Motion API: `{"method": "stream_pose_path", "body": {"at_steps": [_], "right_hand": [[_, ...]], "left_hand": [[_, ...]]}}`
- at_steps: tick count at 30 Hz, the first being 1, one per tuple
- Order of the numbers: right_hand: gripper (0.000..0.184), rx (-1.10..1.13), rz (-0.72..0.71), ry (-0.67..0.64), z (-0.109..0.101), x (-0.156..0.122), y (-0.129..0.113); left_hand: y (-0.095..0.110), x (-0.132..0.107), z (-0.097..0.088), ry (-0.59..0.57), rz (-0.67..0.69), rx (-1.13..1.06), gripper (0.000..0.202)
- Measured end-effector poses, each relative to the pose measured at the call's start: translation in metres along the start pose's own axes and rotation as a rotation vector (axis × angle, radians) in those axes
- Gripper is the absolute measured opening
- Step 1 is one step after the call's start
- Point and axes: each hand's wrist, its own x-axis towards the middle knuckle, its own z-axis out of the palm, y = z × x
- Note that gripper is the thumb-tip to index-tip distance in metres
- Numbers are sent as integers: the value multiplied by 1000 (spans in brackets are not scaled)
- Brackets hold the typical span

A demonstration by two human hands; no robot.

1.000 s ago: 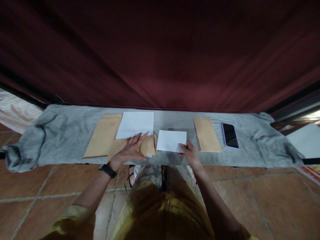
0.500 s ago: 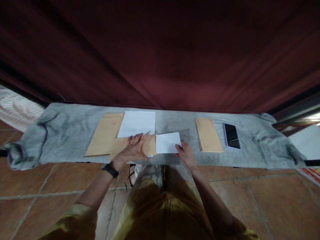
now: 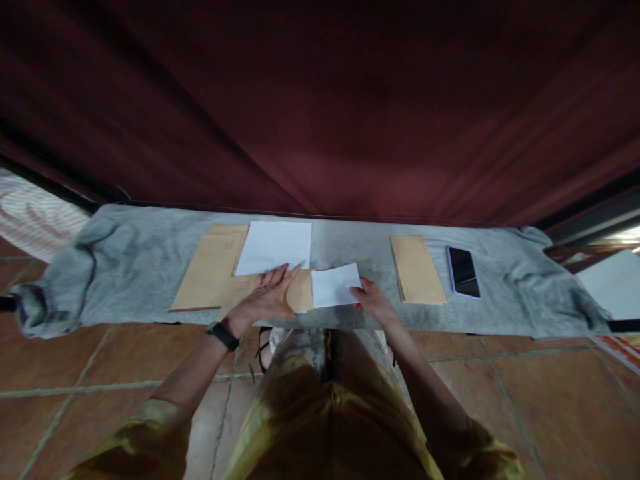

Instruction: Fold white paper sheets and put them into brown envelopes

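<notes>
My left hand lies flat with its fingers spread over a brown envelope, pressing it on the cloth. At that envelope's right end is a folded white paper, its left edge at the envelope's mouth; how far it reaches inside is hidden. My right hand pinches the paper's right edge between thumb and fingers. Just beyond my left hand lies a stack of white paper. To the left, larger-looking brown envelopes overlap each other, partly under the white sheets.
A grey cloth covers the narrow bench. Right of my hands lie a pile of brown envelopes and a phone in a purple case. A dark red curtain hangs behind, with tiled floor below.
The folded paper has tilted slightly, its right end rising a little away from me with my right hand. My left hand stays on the envelope.
</notes>
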Motion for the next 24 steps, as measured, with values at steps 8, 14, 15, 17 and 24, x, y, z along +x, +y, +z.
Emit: {"method": "stream_pose_path", "body": {"at_steps": [8,14,15,17,24], "right_hand": [[17,22,-26,-27,1,7,-4],[16,61,-44,-19,10,5,-1],[16,68,-46,-21,13,4,-1],[17,82,-52,-25,21,3,-1],[22,78,-94,12,47,-2,2]], "left_hand": [[1,-3,-3,73,62,1,133],[2,-3,3,105,88,9,131],[3,-2,5,109,91,8,131],[5,-2,8,119,90,7,132],[14,0,9,119,86,-7,134]]}}
